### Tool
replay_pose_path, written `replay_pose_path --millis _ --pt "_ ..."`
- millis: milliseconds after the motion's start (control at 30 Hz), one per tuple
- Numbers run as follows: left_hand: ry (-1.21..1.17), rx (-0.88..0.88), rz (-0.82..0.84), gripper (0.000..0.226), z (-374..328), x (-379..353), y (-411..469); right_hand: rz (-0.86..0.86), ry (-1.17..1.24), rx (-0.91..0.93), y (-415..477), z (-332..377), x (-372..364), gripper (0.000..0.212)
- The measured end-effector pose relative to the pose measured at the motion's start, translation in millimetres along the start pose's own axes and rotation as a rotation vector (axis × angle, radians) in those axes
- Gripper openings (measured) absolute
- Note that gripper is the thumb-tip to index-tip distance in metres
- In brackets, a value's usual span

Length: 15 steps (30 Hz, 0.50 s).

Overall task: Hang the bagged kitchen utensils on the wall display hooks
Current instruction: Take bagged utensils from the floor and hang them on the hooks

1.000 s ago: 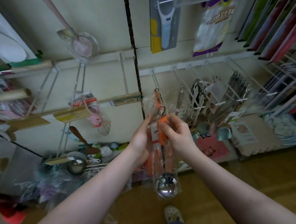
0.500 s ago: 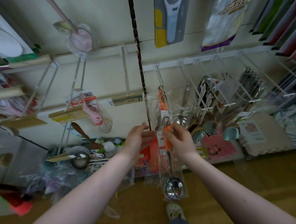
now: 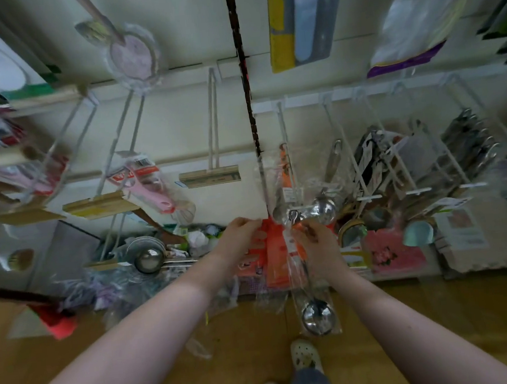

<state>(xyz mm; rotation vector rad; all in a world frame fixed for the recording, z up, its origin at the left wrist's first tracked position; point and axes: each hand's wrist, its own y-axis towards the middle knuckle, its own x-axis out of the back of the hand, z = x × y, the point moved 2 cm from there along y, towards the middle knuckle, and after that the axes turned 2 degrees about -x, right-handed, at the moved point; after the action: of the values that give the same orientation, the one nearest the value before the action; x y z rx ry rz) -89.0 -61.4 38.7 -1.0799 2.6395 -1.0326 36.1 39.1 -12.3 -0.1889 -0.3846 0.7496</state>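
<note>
While left hand (image 3: 241, 235) and right hand (image 3: 314, 243) pinch the bag (image 3: 317, 312), hanging seems underway; its hole needs the hook (image 3: 283, 124).

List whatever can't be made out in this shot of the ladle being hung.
Head view: whether the bagged ladle is on the hook yet; motion blur and clear plastic hide its hanging hole.
Head view: the handle under the right hand; its fingers cover it.
Head view: print on the price label; blurred, too small.
Head view: top of the peeler card; cut off by the upper edge.
</note>
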Motion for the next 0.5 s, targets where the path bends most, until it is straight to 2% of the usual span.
replay_pose_path --millis 133,333,500 --pt "-0.014 -0.006 0.004 0.02 -6.0 -8.4 8.2 0.016 0.016 0.01 11.6 -1.5 3.2 0.014" --pt "-0.037 0.059 0.033 0.029 -4.4 -10.7 8.5 0.007 0.105 0.019 25.8 -3.3 4.6 0.026" --pt "-0.026 0.08 0.021 0.029 -6.2 -6.1 12.0 0.013 0.073 0.033 35.3 -12.9 2.7 0.032"
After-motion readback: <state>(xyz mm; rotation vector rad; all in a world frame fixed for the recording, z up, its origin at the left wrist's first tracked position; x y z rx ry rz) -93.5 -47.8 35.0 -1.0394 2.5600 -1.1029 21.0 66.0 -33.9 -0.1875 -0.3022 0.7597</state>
